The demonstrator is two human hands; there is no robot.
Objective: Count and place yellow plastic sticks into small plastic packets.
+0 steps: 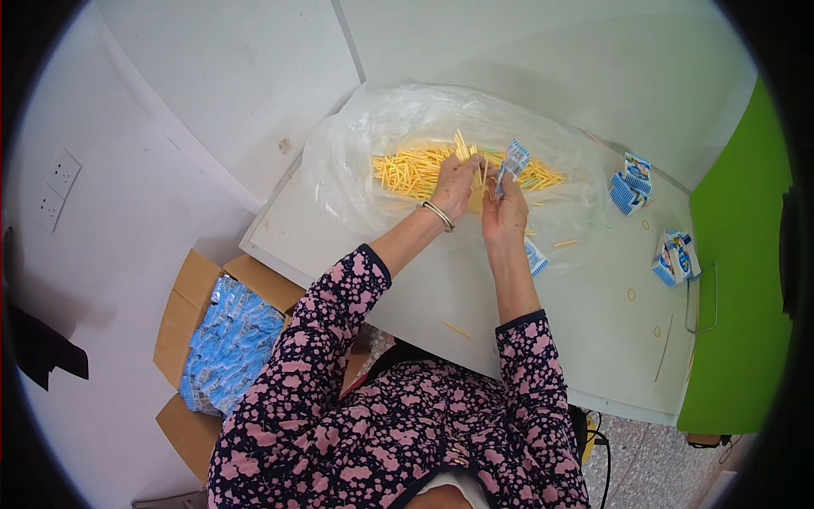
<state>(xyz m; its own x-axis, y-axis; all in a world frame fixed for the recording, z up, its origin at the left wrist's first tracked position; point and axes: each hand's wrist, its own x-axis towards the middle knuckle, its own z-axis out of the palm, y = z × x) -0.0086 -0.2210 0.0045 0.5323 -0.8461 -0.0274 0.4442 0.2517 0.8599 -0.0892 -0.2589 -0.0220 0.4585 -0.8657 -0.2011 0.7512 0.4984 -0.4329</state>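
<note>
Near the middle of the table, my left hand (455, 187) is closed round a small bunch of thin yellow sticks (460, 144), whose ends stick up past the fingers. Just beside it, my right hand (506, 209) grips a small blue-and-white packet (515, 154) by its lower part. Whether the packet is open at the top cannot be made out. Both hands are over a large clear plastic bag (348, 136), spread out with a long heap of loose yellow sticks (407, 176) in it. Partly behind my right wrist lies another blue-and-white packet (535, 257).
Several blue-and-white packets (629, 185) lie at the table's right, with another group (677, 258) nearer the green panel (742, 280). Rubber bands (631, 294) and a stray yellow stick (457, 328) lie on the white tabletop (577, 339). A cardboard box (188, 293) full of blue packets stands at the lower left.
</note>
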